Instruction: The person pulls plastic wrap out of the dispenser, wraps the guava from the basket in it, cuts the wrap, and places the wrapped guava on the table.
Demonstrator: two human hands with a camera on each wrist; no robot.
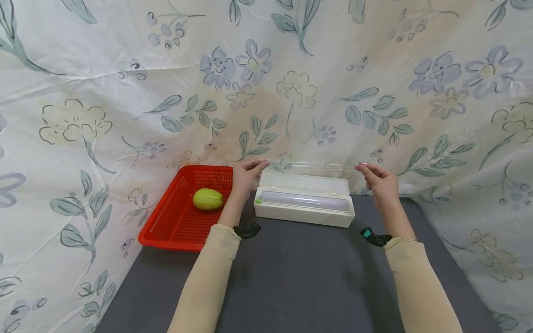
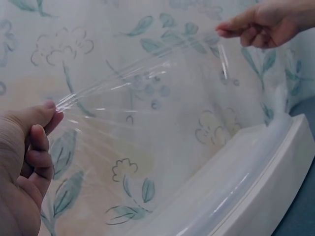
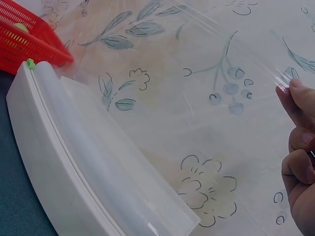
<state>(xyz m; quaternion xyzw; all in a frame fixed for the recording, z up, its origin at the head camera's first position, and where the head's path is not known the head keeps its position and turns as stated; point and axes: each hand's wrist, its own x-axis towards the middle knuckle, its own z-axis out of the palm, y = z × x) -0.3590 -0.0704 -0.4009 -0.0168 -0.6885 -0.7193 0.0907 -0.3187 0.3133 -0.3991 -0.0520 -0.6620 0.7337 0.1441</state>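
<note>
A clear sheet of plastic wrap [image 2: 142, 93] is stretched between my two hands, above a white wrap dispenser box [image 1: 304, 213]. My left hand [image 1: 246, 178] pinches one corner of the film between thumb and forefinger. At the other corner, the thumb and forefinger of my right hand [image 1: 381, 182] pinch it too. The film hangs down toward the box in the left wrist view. Inside the box, whose lid [image 1: 306, 184] is raised at the back, lies the roll of wrap [image 1: 304, 200]. A small green piece [image 1: 258, 201] shows at the box's left end.
Left of the box stands a red plastic basket [image 1: 160, 226] holding a yellow-green fruit [image 1: 207, 199]. Box and basket rest on a dark grey table [image 1: 308, 277]. A floral cloth [image 1: 258, 92] hangs close behind them and along both sides.
</note>
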